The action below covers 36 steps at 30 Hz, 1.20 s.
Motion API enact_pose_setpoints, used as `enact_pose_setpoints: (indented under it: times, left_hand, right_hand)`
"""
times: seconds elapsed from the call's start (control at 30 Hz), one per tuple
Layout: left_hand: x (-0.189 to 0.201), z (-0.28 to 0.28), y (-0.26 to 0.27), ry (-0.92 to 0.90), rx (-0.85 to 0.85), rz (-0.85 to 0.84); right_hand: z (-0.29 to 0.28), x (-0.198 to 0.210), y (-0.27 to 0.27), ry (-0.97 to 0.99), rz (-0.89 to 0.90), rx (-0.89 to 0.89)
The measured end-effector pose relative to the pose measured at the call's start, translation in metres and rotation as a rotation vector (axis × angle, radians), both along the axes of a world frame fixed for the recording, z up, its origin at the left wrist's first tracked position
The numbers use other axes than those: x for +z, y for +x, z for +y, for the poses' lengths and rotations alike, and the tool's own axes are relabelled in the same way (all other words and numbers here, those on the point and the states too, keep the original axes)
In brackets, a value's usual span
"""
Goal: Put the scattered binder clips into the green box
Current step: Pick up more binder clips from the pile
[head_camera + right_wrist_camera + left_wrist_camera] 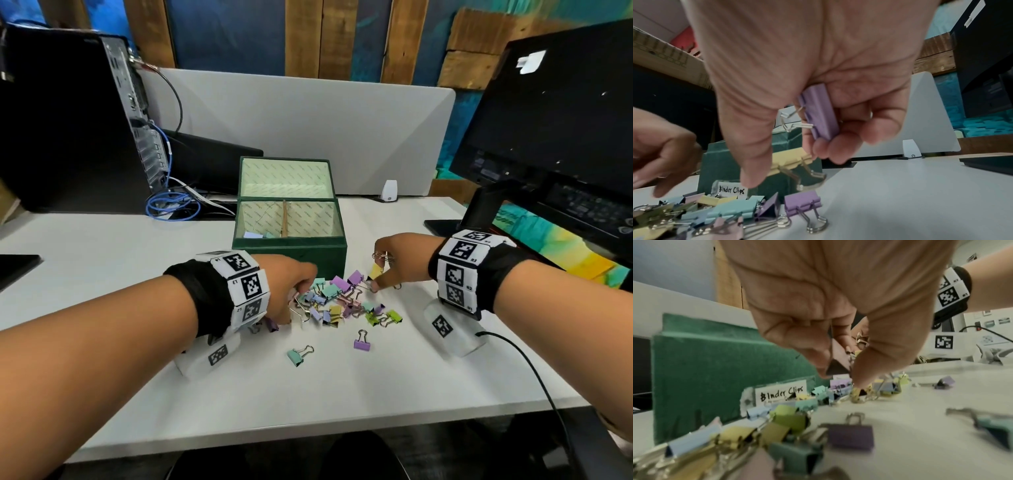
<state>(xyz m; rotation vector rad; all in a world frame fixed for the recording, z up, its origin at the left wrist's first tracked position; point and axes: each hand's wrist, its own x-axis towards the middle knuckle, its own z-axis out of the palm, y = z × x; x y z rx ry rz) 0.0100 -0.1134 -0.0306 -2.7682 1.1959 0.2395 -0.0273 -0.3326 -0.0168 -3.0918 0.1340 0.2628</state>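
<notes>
Nearest the person, two stray clips, a teal clip [295, 356] and a purple clip [362, 343], lie apart from the main pile of binder clips [337, 298] on the white desk [411, 394]; they could be overlooked while both hands work the heap. The left hand [291, 287] curls into the pile's left edge, pinching a dark-mouthed clip [835, 363] that only the left wrist view shows. The right hand [397, 260] already clamps a lilac clip [819, 113] in its curled fingers, seen only from the right wrist, while pinching a yellow clip [791, 160]. Carrying two, it may drop one, or tangled wire handles may drag neighbours along. Beyond stands the open green box [291, 245], touching the pile, labelled "Binder Clips" [782, 393] only in the wrist views.
</notes>
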Motion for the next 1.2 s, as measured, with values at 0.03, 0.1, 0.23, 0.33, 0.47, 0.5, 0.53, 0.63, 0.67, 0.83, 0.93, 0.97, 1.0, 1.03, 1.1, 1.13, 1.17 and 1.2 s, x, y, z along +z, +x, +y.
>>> enact_pose_setpoints:
  times: [0.03,0.1,0.23,0.33,0.47,0.5,0.53,0.63,0.67,0.83,0.93,0.97,1.0,1.03,1.1,1.13,1.17,1.2]
  left_hand:
    - [0.004,0.001,-0.001,-0.004,0.016,-0.003]
    - [0.010,0.006,-0.001,-0.043,0.039,0.003]
    - [0.024,0.020,0.004,-0.178,0.099,0.065]
    - [0.037,0.032,0.013,-0.275,0.157,0.066]
    - [0.052,0.047,0.028,-0.451,0.268,0.101]
    - [0.056,0.051,0.033,-0.513,0.289,0.130]
    - [0.058,0.053,0.038,-0.573,0.301,0.156]
    - [0.064,0.056,0.054,-0.712,0.329,0.165]
    - [0.065,0.056,0.061,-0.746,0.340,0.159]
    - [0.063,0.056,0.089,-0.836,0.416,0.134]
    - [0.060,0.056,0.102,-0.835,0.423,0.127]
    - [0.059,0.056,0.105,-0.831,0.427,0.125]
    - [0.057,0.055,0.107,-0.827,0.430,0.124]
    - [0.056,0.053,0.109,-0.823,0.429,0.120]
    - [0.052,0.050,0.111,-0.816,0.418,0.114]
    - [0.050,0.048,0.111,-0.804,0.411,0.111]
    - [0.046,0.046,0.110,-0.787,0.403,0.115]
    - [0.044,0.044,0.109,-0.758,0.396,0.121]
  right_hand:
    - [0.001,0.000,0.000,0.004,-0.005,0.002]
    - [0.004,0.002,0.000,0.007,-0.014,0.011]
    - [0.013,0.009,0.003,0.037,-0.046,0.028]
    - [0.023,0.020,0.008,0.096,-0.080,0.032]
    - [0.047,0.041,0.021,0.171,-0.116,0.065]
    - [0.056,0.047,0.028,0.185,-0.128,0.082]
    - [0.064,0.053,0.036,0.208,-0.144,0.092]
    - [0.089,0.066,0.064,0.337,-0.200,0.087]
    - [0.097,0.067,0.074,0.371,-0.215,0.075]
    - [0.118,0.059,0.111,0.564,-0.193,0.017]
    - [0.112,0.056,0.114,0.551,-0.211,0.025]
    - [0.108,0.056,0.113,0.563,-0.215,0.030]
    - [0.102,0.055,0.111,0.565,-0.220,0.034]
    - [0.096,0.055,0.106,0.540,-0.237,0.043]
    - [0.081,0.054,0.093,0.483,-0.262,0.052]
    - [0.074,0.054,0.084,0.474,-0.268,0.061]
    - [0.066,0.053,0.074,0.470,-0.266,0.066]
    - [0.059,0.052,0.065,0.467,-0.261,0.068]
